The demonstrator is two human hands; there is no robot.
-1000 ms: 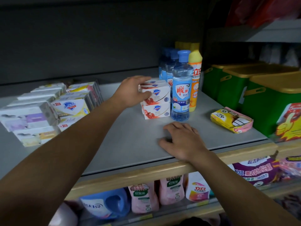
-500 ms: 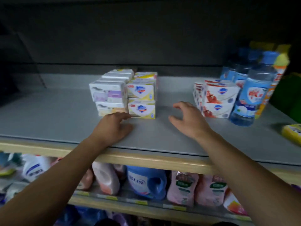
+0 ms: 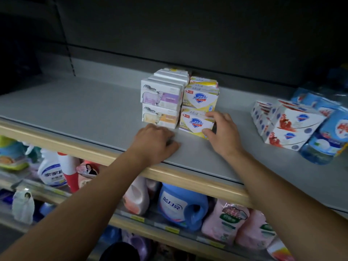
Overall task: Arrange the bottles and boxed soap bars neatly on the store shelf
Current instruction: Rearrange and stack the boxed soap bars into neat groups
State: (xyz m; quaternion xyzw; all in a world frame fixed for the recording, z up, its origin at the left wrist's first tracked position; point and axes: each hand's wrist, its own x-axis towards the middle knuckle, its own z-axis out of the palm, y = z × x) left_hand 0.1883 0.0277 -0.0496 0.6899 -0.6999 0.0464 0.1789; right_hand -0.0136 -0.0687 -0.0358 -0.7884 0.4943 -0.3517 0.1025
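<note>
Two stacks of boxed soap stand mid-shelf: white boxes with a sheep picture on the left and yellow Safeguard boxes on the right. My right hand grips the right end of the lower yellow box, index finger on its top edge and thumb at its bottom corner. My left hand rests on the grey shelf just in front of the white stack, fingers loosely bent and holding nothing. Red-and-white soap boxes sit stacked to the right, against blue-labelled bottles.
The shelf has a wooden front lip and a dark back wall. Below it stand a blue detergent jug, pink refill pouches and a white spray bottle. Bare shelf stretches left of the soap stacks.
The view swung left, away from the bottles. My left hand left the red-and-white boxes and came down before the white stack. My right hand reached forward and took hold of the lower yellow box.
</note>
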